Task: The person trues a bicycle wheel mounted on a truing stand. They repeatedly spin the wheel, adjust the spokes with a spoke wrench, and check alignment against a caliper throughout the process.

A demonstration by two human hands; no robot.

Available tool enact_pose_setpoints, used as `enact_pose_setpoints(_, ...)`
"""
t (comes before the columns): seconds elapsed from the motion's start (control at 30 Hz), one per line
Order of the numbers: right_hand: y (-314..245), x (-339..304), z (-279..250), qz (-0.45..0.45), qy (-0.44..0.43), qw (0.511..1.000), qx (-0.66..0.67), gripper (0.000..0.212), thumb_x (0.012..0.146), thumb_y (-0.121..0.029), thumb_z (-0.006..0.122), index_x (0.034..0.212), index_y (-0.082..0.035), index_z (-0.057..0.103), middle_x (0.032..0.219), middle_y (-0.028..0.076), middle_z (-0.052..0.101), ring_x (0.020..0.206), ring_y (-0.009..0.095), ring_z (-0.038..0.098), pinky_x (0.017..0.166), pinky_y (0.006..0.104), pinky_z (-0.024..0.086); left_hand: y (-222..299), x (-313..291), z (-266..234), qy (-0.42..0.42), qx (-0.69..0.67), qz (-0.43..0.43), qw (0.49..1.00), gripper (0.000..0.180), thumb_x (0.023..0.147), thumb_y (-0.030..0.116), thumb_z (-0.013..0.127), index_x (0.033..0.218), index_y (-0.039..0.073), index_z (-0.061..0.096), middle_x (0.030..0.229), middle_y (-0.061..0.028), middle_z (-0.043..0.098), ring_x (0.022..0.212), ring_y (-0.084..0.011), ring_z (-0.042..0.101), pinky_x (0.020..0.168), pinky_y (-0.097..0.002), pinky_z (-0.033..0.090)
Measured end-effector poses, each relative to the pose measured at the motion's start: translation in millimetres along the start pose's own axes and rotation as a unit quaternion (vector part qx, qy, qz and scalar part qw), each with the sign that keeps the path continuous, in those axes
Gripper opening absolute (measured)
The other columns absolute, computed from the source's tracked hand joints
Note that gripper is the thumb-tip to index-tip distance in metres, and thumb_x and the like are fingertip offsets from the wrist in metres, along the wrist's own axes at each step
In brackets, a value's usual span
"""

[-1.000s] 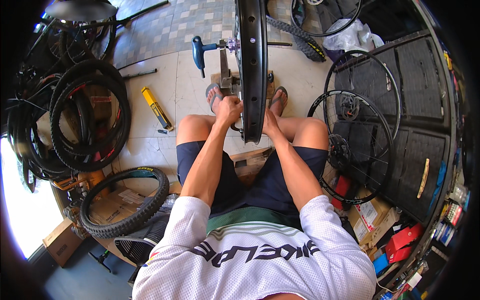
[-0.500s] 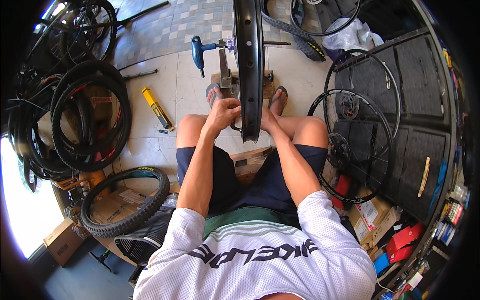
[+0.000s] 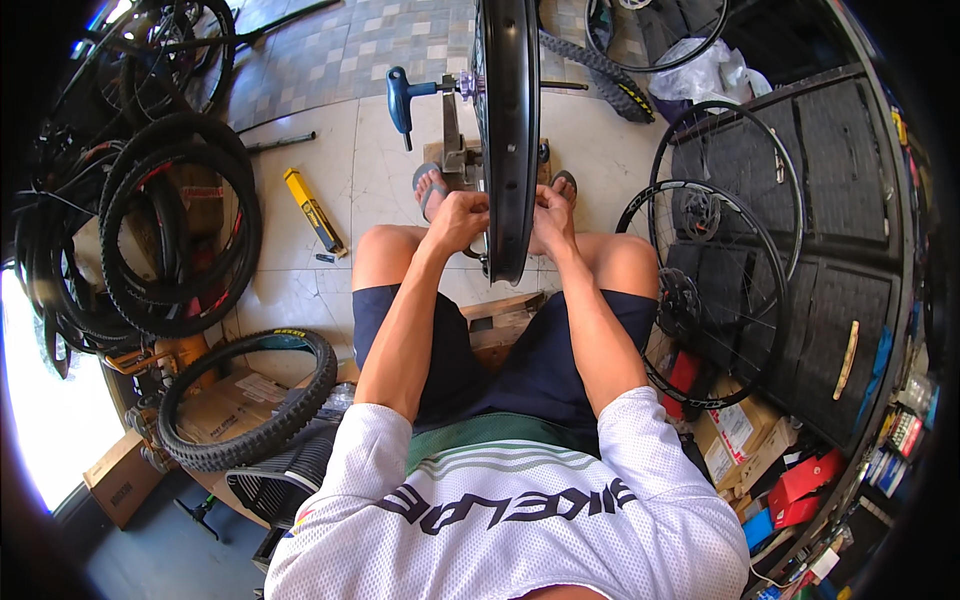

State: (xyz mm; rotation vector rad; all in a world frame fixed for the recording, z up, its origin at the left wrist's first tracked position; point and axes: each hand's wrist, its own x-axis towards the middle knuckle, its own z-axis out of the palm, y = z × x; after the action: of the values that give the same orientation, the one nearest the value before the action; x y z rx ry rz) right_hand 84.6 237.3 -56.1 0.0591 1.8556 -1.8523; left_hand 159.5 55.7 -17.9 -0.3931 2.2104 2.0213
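Note:
A bare black bicycle wheel rim (image 3: 512,130) stands upright in front of me, edge toward me, in a metal truing stand (image 3: 453,135). A blue-handled T-shaped hex key (image 3: 400,104) sticks out to the left at the wheel's hub (image 3: 466,86). Close against the rim's left side, my left hand (image 3: 460,218) has its fingers curled and pinched; the rim's edge hides the tips. My right hand (image 3: 553,220) is pinched on the opposite side at about the same height. What either hand pinches is hidden or too small to make out.
Tyres and wheels (image 3: 180,230) are piled at the left, with a knobby tyre (image 3: 250,440) over cardboard boxes below. A yellow box (image 3: 313,212) lies on the floor. Two spoked wheels (image 3: 775,320) lean on dark drawers (image 3: 835,160) at the right. My knees flank the rim.
My right hand has moved up along the rim, and its fingers now show more. My left hand has shifted slightly right and up. The rim appears a little farther right.

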Motion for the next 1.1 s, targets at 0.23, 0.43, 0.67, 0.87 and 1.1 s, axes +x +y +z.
enact_pose_setpoints(0.23,6,-4,-7,-0.054,-0.014,0.997,-0.056,0.021,0.095,-0.009,0.064,0.112,0.001,0.069,0.086,0.005,0.072,0.073,0.010,0.065,0.061,0.0238,0.050,-83,48,5,-0.013,-0.060,0.016,0.998,0.013,0.081,0.007,0.066,0.092,0.000,0.070,0.067,-0.0125,0.063,0.061,-0.0151,0.056,0.059,-0.0335,0.048)
enact_pose_setpoints(0.43,-7,-15,6,-0.069,-0.054,0.987,-0.135,0.021,0.095,-0.001,0.057,0.112,0.002,0.069,0.090,0.008,0.073,0.076,0.012,0.067,0.067,0.0260,0.054,-102,54,9,0.014,0.029,0.035,0.999,0.014,0.081,0.012,0.066,0.090,0.001,0.069,0.075,-0.0188,0.068,0.067,-0.0293,0.066,0.062,-0.0383,0.051)
enact_pose_setpoints(0.67,6,-15,1,0.003,-0.100,0.979,-0.176,0.031,0.091,0.000,0.053,0.118,0.002,0.068,0.090,0.011,0.073,0.076,0.013,0.069,0.069,0.0283,0.053,-62,30,5,-0.020,0.137,0.104,0.985,0.021,0.085,0.026,0.073,0.089,0.005,0.069,0.081,-0.0096,0.070,0.074,-0.0259,0.067,0.066,-0.0410,0.050)
enact_pose_setpoints(0.87,39,4,14,-0.024,-0.099,0.990,-0.096,0.026,0.093,-0.005,0.056,0.114,0.000,0.070,0.084,0.008,0.075,0.072,0.013,0.070,0.067,0.0286,0.054,-75,29,-3,-0.061,-0.412,-0.138,0.899,0.036,0.101,0.028,0.044,0.111,-0.002,0.061,0.092,-0.0140,0.069,0.080,-0.0244,0.068,0.077,-0.0343,0.056)
enact_pose_setpoints(1.1,42,5,-1,-0.002,-0.104,0.983,-0.149,0.034,0.088,-0.011,0.058,0.118,0.000,0.068,0.091,0.013,0.074,0.082,0.019,0.070,0.073,0.0318,0.054,-53,27,6,-0.067,0.004,-0.027,0.997,0.038,0.097,0.030,0.055,0.115,-0.002,0.063,0.096,-0.0133,0.071,0.080,-0.0250,0.069,0.078,-0.0348,0.055)
